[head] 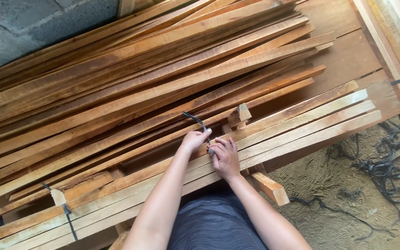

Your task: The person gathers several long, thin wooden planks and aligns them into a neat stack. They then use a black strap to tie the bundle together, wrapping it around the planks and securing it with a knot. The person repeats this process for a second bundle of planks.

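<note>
Nearest the camera: dark grey ribbed fabric garment [211,227] at bottom centre, both bare forearms reaching away from it to the bundle of pale, flat wooden slats [274,134].

Landmark: that bundle, lying slantwise from lower left to upper right.

Left hand [194,139]: on top of the bundle near its middle, fingers curled and pinching the thin black plastic strap [195,119]. Strap end rises from the fingers, up and left, above the slats.

Right hand [225,155]: just beside the left hand, on the bundle's top face, fingers bent and closed on the same strap lower down. Exact grip point is partly hidden by the fingers.

Second black strap [68,217] wraps the bundle near its lower left end.

Beyond the bundle: large heap of long reddish-brown wooden strips [130,78], roughly parallel with it. Small short wooden offcut block [239,113] sits at the bundle's far edge, just past the hands.

Below the bundle, to the right: light wooden cross-piece [269,187] sticking out from under it. Sandy ground [348,203] on that side, with a tangle of loose black strapping [387,169] well apart from the hands.
</note>
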